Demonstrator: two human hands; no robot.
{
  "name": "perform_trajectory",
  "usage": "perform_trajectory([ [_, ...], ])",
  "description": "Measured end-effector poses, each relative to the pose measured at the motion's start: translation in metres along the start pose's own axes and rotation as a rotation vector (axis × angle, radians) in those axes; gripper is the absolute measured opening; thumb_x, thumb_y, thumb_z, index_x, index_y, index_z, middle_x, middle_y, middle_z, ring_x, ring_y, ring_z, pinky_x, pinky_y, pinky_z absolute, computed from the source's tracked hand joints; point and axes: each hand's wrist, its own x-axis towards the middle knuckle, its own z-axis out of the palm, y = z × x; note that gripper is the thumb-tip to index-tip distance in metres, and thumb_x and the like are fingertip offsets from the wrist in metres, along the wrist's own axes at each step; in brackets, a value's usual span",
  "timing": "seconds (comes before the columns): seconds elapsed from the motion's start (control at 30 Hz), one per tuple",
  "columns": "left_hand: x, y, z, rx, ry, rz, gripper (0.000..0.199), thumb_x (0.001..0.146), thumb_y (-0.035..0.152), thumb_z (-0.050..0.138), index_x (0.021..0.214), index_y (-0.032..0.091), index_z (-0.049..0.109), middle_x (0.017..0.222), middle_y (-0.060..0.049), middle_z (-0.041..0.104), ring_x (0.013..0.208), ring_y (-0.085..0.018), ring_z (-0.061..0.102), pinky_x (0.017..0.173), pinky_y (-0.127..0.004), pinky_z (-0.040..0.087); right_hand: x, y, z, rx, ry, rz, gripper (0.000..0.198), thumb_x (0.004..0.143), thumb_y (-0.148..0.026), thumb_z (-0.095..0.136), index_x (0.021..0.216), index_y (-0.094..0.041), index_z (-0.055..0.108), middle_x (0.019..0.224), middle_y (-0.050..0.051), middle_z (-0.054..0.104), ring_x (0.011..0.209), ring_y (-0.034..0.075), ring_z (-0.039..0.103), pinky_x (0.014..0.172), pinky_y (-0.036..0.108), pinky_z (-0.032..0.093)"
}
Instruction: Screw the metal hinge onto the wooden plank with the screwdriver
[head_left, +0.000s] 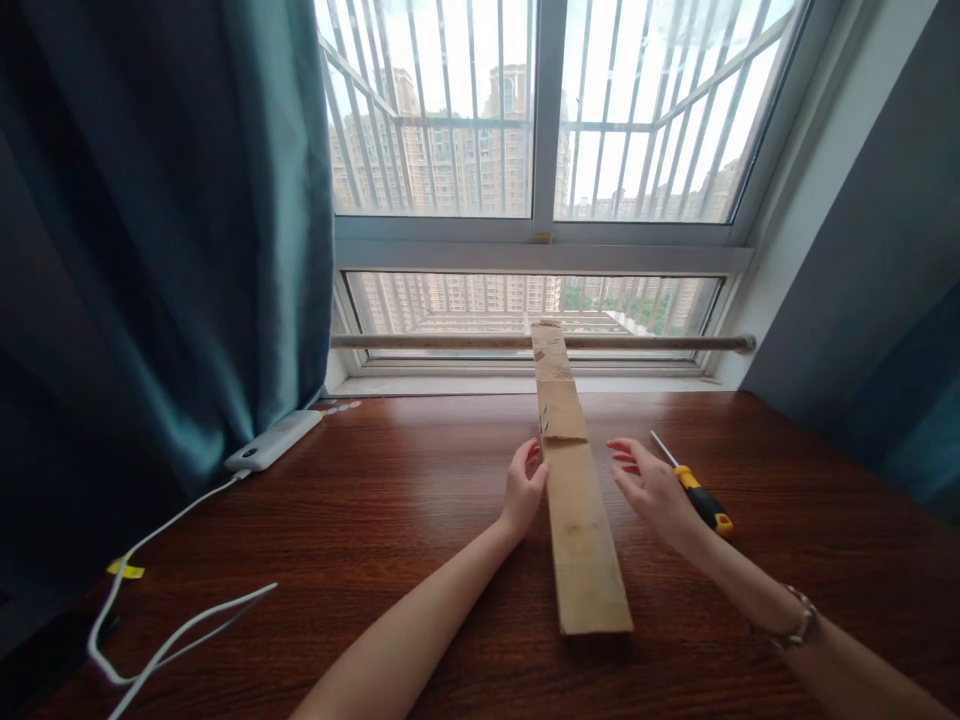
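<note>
A long, narrow tan board (589, 530) lies lengthwise on the brown table, its far end reaching the window rail. Staples or small metal bits show partway along it, where a second piece overlaps. Against its left edge rests my left hand (523, 490), fingers loosely curved and thumb apart, not wrapped round the board. My right hand (652, 490) hovers to the right of the board with a gap between them; its fingers are spread and hold nothing. A screwdriver (705, 500) with a yellow and black handle lies just beyond my right hand, partly behind the wrist.
The wood-grain table (405, 480) runs up to a barred window. A horizontal pole (450, 342) crosses in front of the glass. On the left, a white power strip (277, 440) with a white cable (161, 525) lies by a dark blue curtain (247, 200).
</note>
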Motion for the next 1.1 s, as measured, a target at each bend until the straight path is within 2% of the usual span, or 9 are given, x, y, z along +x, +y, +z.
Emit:
perform_trajectory([
  [0.07, 0.001, 0.002, 0.002, -0.116, -0.004, -0.111, 0.028, 0.073, 0.027, 0.059, 0.098, 0.015, 0.062, 0.104, -0.011, 0.066, 0.099, -0.023, 0.059, 0.089, -0.039, 0.044, -0.022, 0.021, 0.011, 0.126, -0.065, 0.133, 0.033, 0.078, -0.035, 0.049, 0.103, -0.014, 0.055, 0.107, 0.013, 0.063, 0.094, 0.021, 0.063, 0.082, 0.037, 0.051],
  [0.17, 0.003, 0.002, 0.003, -0.215, 0.007, -0.234, 0.024, 0.067, 0.028, 0.064, 0.086, 0.014, 0.066, 0.091, -0.009, 0.069, 0.091, -0.024, 0.062, 0.082, -0.037, 0.047, -0.047, 0.039, 0.022, 0.267, -0.166, 0.261, 0.037, 0.077, -0.044, 0.053, 0.097, -0.014, 0.059, 0.099, 0.012, 0.066, 0.094, 0.023, 0.063, 0.086, 0.038, 0.049],
  [0.3, 0.004, 0.004, 0.005, -0.376, 0.034, -0.403, 0.025, 0.059, 0.023, 0.068, 0.082, 0.014, 0.066, 0.080, -0.006, 0.069, 0.077, -0.021, 0.063, 0.072, -0.033, 0.048, -0.060, 0.034, 0.025, 0.603, -0.325, 0.441, 0.039, 0.067, -0.045, 0.066, 0.090, -0.013, 0.064, 0.094, 0.010, 0.068, 0.094, 0.025, 0.063, 0.087, 0.038, 0.047],
  [0.4, 0.004, 0.010, 0.007, -0.443, 0.034, -0.477, 0.021, 0.058, 0.017, 0.065, 0.079, 0.014, 0.066, 0.073, -0.004, 0.068, 0.071, -0.018, 0.063, 0.069, -0.031, 0.049, -0.061, 0.024, 0.023, 0.826, -0.304, 0.584, 0.039, 0.056, -0.035, 0.076, 0.086, -0.013, 0.066, 0.090, 0.009, 0.069, 0.093, 0.023, 0.063, 0.092, 0.037, 0.044],
  [0.57, 0.006, 0.022, 0.003, -0.475, -0.016, -0.530, 0.025, 0.051, 0.009, 0.065, 0.076, 0.013, 0.067, 0.077, -0.007, 0.069, 0.073, -0.019, 0.063, 0.074, -0.034, 0.049, -0.062, 0.022, 0.022, 0.975, -0.389, 0.564, 0.035, 0.053, -0.021, 0.075, 0.086, -0.012, 0.069, 0.089, 0.011, 0.071, 0.090, 0.024, 0.064, 0.093, 0.038, 0.042],
  [0.73, 0.001, 0.029, 0.008, -0.486, -0.085, -0.501, 0.034, 0.045, 0.009, 0.073, 0.079, 0.013, 0.069, 0.082, -0.008, 0.069, 0.082, -0.021, 0.063, 0.084, -0.037, 0.046, -0.074, 0.028, 0.014, 0.964, -0.352, 0.567, 0.035, 0.052, -0.015, 0.071, 0.087, -0.013, 0.071, 0.088, 0.010, 0.072, 0.086, 0.025, 0.065, 0.089, 0.040, 0.044],
  [0.83, -0.006, 0.037, 0.026, -0.479, -0.128, -0.448, 0.037, 0.044, 0.012, 0.077, 0.081, 0.014, 0.070, 0.086, -0.008, 0.070, 0.090, -0.023, 0.062, 0.087, -0.039, 0.045, -0.087, 0.033, -0.006, 0.945, -0.308, 0.543, 0.036, 0.056, -0.016, 0.070, 0.092, -0.015, 0.070, 0.094, 0.009, 0.071, 0.092, 0.025, 0.064, 0.087, 0.037, 0.045],
  [0.9, -0.009, 0.044, 0.045, -0.454, -0.136, -0.421, 0.036, 0.044, 0.013, 0.078, 0.079, 0.015, 0.071, 0.089, -0.009, 0.070, 0.094, -0.025, 0.061, 0.088, -0.039, 0.044, -0.095, 0.038, -0.027, 0.929, -0.270, 0.542, 0.037, 0.057, -0.017, 0.070, 0.094, -0.016, 0.070, 0.098, 0.009, 0.070, 0.094, 0.025, 0.063, 0.085, 0.036, 0.046],
  [1.1, -0.008, 0.051, 0.131, -0.414, -0.218, -0.408, 0.036, 0.047, 0.015, 0.079, 0.081, 0.014, 0.070, 0.090, -0.010, 0.069, 0.091, -0.028, 0.061, 0.087, -0.044, 0.043, -0.107, 0.070, -0.108, 0.843, -0.139, 0.563, 0.037, 0.059, -0.022, 0.073, 0.096, -0.020, 0.070, 0.103, 0.008, 0.069, 0.096, 0.026, 0.063, 0.085, 0.036, 0.048],
])
